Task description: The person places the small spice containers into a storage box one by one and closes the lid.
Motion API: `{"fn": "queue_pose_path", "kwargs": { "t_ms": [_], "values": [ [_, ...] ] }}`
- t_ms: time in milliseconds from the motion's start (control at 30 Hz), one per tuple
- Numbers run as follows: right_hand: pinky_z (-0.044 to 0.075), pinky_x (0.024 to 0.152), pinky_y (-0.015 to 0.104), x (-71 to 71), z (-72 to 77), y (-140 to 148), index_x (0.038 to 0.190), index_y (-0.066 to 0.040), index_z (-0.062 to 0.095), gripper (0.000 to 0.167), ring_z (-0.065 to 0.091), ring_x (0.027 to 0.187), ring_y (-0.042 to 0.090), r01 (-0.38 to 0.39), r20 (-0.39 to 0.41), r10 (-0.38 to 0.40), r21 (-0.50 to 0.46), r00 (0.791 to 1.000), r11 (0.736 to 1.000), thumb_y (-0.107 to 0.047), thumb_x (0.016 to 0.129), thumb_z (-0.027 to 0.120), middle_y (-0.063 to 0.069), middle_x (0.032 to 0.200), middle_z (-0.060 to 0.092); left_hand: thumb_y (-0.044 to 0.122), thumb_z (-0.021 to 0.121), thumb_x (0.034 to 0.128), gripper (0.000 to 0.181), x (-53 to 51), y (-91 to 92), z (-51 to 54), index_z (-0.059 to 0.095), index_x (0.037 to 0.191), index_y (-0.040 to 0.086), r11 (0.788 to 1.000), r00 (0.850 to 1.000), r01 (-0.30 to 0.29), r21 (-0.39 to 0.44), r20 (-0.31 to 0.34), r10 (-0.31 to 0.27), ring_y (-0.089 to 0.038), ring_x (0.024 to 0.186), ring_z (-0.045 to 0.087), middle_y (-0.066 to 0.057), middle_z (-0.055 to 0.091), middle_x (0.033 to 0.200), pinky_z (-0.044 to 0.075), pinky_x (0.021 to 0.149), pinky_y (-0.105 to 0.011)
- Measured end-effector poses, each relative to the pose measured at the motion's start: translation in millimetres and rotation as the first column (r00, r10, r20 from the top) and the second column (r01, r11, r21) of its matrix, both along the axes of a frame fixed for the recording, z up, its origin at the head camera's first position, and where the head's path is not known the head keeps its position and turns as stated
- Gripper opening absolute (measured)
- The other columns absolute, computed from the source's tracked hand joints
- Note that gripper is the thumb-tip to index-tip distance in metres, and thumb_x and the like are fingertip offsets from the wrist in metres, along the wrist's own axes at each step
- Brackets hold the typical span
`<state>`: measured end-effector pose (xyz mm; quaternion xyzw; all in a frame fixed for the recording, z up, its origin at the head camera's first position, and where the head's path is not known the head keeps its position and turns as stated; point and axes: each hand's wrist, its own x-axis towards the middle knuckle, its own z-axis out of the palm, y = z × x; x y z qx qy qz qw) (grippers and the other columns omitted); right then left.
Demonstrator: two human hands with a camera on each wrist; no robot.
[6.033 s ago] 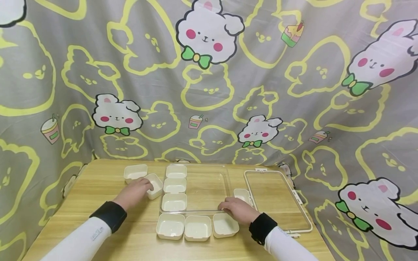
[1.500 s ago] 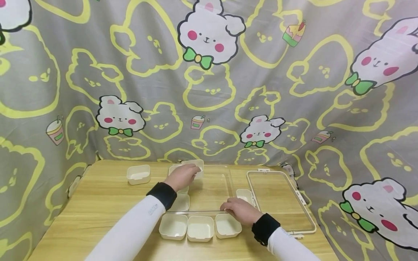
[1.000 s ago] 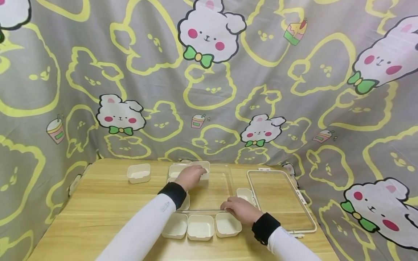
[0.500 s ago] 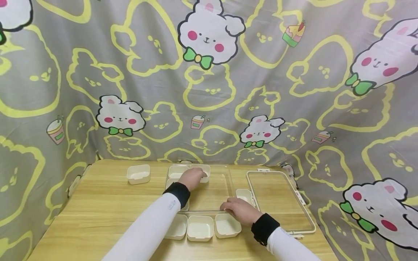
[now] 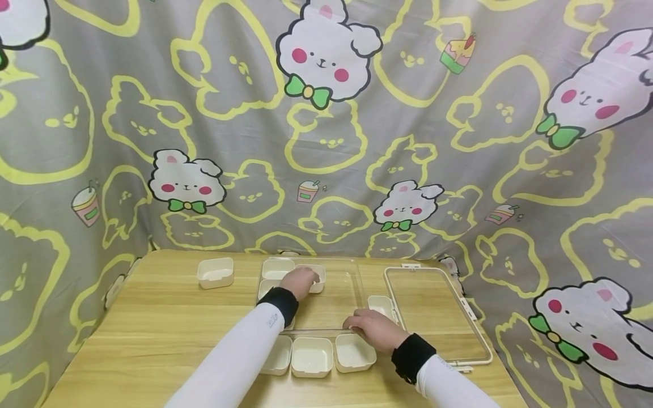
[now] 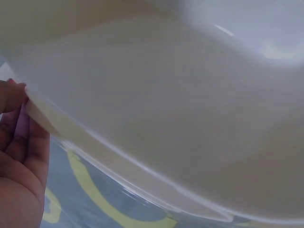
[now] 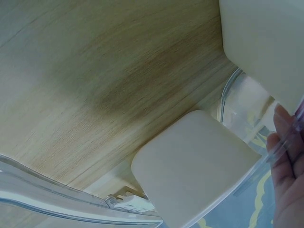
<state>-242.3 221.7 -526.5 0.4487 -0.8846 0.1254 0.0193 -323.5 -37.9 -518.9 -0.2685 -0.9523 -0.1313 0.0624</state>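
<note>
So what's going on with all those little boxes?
A person's left hand is holding a little cream box inside a big clear tray, while the right hand holds the tray's near edge. More boxes are already in the tray along its left side, partly hidden by the arm. Outside it, three boxes sit in front, another box sits off to the left, and one more is on the right, beside a white-rimmed clear panel.
</note>
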Motion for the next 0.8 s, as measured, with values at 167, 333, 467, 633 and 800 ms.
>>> {"fn": "queue_pose_path", "kwargs": {
  "t_ms": [167, 333, 467, 633, 800],
  "values": [
    [0.050, 0.075, 0.025, 0.3, 0.5, -1, 0.108, -0.020, 0.070, 0.018, 0.057, 0.082, 0.006, 0.005, 0.006, -0.005, 0.010, 1.000, 1.000, -0.008, 0.096, 0.065, -0.010, 0.088, 0.059, -0.011, 0.068, 0.0805, 0.032, 2.5, -1.5, -1.2, 0.077, 0.102, 0.010, 0.999, 0.999, -0.038, -0.030, 0.007, 0.039, -0.025, 0.099, 0.069, -0.006, 0.074, 0.104, 0.055, 0.087, -0.036],
    [0.049, 0.076, 0.024, 0.3, -0.1, 0, 0.109, -0.021, 0.070, 0.017, 0.056, 0.082, 0.005, 0.021, 0.017, -0.022, 0.029, 1.000, 0.999, -0.010, 0.097, 0.064, -0.011, 0.088, 0.058, -0.008, 0.073, 0.0741, 0.032, 6.8, -3.2, 4.8, 0.077, 0.100, 0.010, 0.999, 0.998, -0.040, -0.019, 0.050, 0.041, -0.025, 0.095, 0.069, -0.007, 0.074, 0.100, 0.056, 0.083, -0.037],
    [0.049, 0.075, 0.024, 0.8, 0.6, 0, 0.109, -0.021, 0.070, 0.017, 0.056, 0.081, 0.006, 0.030, 0.029, -0.031, 0.031, 0.999, 0.999, -0.011, 0.097, 0.064, -0.011, 0.087, 0.057, -0.006, 0.079, 0.0706, 0.031, 8.2, -4.8, 4.7, 0.077, 0.097, 0.010, 0.999, 0.999, -0.028, -0.041, 0.026, 0.029, -0.024, 0.092, 0.069, -0.006, 0.074, 0.098, 0.057, 0.081, -0.038],
    [0.049, 0.076, 0.024, 0.8, 1.8, -2, 0.108, -0.021, 0.070, 0.018, 0.056, 0.082, 0.006, 0.027, 0.035, -0.028, 0.029, 0.999, 0.999, -0.009, 0.097, 0.064, -0.010, 0.088, 0.057, -0.009, 0.079, 0.0716, 0.032, 4.1, -5.0, -2.4, 0.077, 0.096, 0.012, 0.997, 0.999, -0.043, -0.059, -0.002, 0.043, -0.023, 0.093, 0.069, -0.005, 0.074, 0.099, 0.057, 0.081, -0.037],
    [0.049, 0.074, 0.024, 1.1, 2.4, -2, 0.108, -0.020, 0.070, 0.018, 0.055, 0.080, 0.006, 0.015, 0.013, -0.016, 0.020, 1.000, 1.000, -0.008, 0.096, 0.065, -0.010, 0.087, 0.057, -0.008, 0.077, 0.0735, 0.033, -1.0, -2.3, -4.5, 0.077, 0.099, 0.012, 0.994, 0.996, -0.077, -0.071, 0.034, 0.080, -0.024, 0.095, 0.069, -0.006, 0.074, 0.101, 0.056, 0.083, -0.038]
  ]
}}
